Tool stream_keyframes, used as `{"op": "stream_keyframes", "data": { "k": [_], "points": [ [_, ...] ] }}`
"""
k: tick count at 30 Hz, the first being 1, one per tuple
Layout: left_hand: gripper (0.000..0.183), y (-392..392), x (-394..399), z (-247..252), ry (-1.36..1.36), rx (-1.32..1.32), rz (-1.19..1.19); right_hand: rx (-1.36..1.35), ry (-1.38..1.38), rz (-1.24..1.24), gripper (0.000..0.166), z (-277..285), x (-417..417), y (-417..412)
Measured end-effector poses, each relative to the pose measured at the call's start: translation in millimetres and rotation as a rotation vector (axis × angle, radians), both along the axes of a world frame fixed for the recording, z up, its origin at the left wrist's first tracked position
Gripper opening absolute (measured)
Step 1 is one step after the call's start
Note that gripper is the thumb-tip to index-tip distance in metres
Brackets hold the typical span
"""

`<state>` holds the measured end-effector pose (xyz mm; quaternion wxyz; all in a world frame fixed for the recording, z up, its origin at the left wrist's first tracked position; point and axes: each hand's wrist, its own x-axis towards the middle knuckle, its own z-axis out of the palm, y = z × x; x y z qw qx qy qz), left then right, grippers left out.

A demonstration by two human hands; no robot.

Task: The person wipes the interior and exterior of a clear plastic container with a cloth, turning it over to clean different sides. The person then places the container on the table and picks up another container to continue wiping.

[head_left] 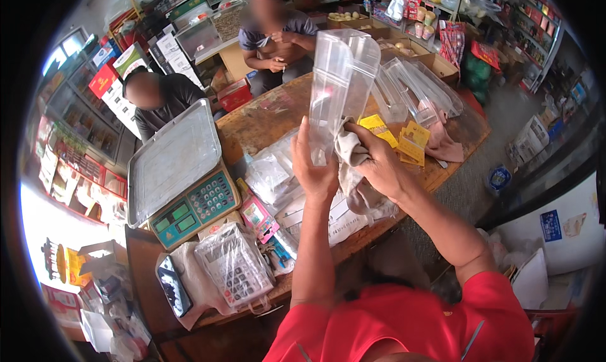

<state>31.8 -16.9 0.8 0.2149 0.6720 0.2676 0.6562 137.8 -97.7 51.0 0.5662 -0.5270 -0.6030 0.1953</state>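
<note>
My left hand [315,168] grips the lower left side of a clear plastic container [338,78], which stands tilted upright above a wooden counter [265,111]. A pale cloth [351,149] is bunched in my right hand [378,163] against the container's lower right side, and its end hangs down over papers. More clear plastic containers [407,87] lie on the counter beyond. Yellow printed packets [414,142] and a pink cloth [445,142] are to the right of my right hand.
A weighing scale with a metal tray [175,158] stands at left. Nearer are a plastic-wrapped calculator [234,262] and a phone [173,285]. Plastic bags [272,175] lie left of my hands. Two people [279,45] are across the counter, one leaning behind the scale. Open cardboard boxes [433,63] stand at the far right.
</note>
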Motion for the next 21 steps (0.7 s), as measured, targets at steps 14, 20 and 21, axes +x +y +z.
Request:
{"op": "stream_keyframes", "data": {
  "k": [14, 20, 21],
  "points": [
    [0.074, -0.4, -0.3, -2.5, 0.084, 0.044, 0.007, -0.292, 0.874, 0.150, 0.025, -0.9, 10.9, 13.0],
    [0.070, 0.5, 1.2, -0.4, 0.065, 0.157, 0.126, -0.270, 0.648, 0.190, 0.035, 1.7, 10.5, 7.3],
    [0.069, 0.9, 0.4, -0.4, 0.062, 0.154, 0.116, -0.264, 0.561, 0.180, 0.035, 2.8, 11.8, 8.4]
  ]
}}
